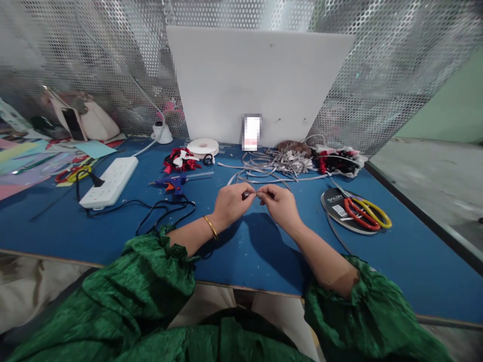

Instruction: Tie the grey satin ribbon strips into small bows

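My left hand (232, 202) and my right hand (279, 205) meet above the blue table, their fingertips pinched close together. Something small and dark shows at the fingers, too hidden to name. Just beyond the hands lies a loose heap of grey ribbon strips (260, 163), bunched into a tangle of short pieces on its right side. To the left rests a blue glue gun (175, 186) with a clear glue stick in its back. On the right, red and yellow-handled scissors (364, 213) lie over a black oval card (337, 203).
A white power strip (110, 183) with a black plug and cord lies left. Along the back are a white ribbon roll (203, 147), red and black bows (181, 160), a lit phone (252, 133) and a white board (260, 80). More bows (339, 161) sit back right.
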### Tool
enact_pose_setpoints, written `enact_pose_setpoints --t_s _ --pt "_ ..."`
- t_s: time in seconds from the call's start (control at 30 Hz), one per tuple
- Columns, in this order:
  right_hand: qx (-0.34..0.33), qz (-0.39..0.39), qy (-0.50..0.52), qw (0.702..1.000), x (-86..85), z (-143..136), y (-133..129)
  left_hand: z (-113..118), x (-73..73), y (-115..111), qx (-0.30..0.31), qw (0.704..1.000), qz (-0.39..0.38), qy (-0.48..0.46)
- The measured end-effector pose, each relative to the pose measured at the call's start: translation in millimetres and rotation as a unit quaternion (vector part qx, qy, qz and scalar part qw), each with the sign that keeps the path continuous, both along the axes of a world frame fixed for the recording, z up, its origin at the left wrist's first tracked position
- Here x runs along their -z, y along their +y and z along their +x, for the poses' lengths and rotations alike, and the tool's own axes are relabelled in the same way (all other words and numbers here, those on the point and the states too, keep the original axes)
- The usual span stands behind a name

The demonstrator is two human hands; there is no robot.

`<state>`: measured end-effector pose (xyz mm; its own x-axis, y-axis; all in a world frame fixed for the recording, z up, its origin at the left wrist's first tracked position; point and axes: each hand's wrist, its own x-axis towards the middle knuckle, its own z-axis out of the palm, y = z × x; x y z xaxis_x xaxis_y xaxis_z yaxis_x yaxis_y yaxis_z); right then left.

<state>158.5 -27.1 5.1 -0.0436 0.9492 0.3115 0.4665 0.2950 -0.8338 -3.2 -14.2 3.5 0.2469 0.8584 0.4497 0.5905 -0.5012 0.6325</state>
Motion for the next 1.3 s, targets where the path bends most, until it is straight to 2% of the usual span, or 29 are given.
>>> enact_pose_setpoints --t_s 0.17,0.3,0.47,0.6,0.7,0.83,0.93,1.1,1.3 --pt "0.002 0.004 0.005 1.0 -1.6 0.2 0.0 0.1 -1.2 -0.6 0.019 1.0 -0.006 -0.015" --pt "-0.003 -0.041 0.105 0.994 0.3 -2.3 2.4 0.3 -5.4 -2.3 0.004 1.0 -0.026 0.005" --pt "-0.011 -0.162 0.284 0.945 3.4 -6.8 4.4 0.2 -4.1 0.9 0.026 0.996 -0.065 -0.049" --pt "-0.035 -0.194 0.334 0.922 2.6 -6.7 4.2 2.6 -3.9 3.5 0.045 0.985 -0.119 -0.12" --pt "-0.06 -0.186 0.326 0.925 0.5 -5.0 4.0 4.8 -6.6 3.4 0.073 0.953 -0.205 -0.209" --pt "-0.073 -0.15 0.297 0.94 -2.0 -3.6 3.8 4.5 -8.2 3.8 0.141 0.877 -0.334 -0.314" --pt "-0.055 -0.102 0.263 0.958 -2.2 -3.9 3.4 2.8 -7.4 5.2 0.17 0.846 -0.369 -0.344" --pt "-0.021 -0.016 0.179 0.983 1.8 -4.4 3.0 1.9 -6.8 6.2 0.171 0.862 -0.343 -0.33" --pt "0.008 0.0 0.141 0.99 6.8 -5.5 2.3 3.2 -4.7 6.5 0.157 0.889 -0.303 -0.305"
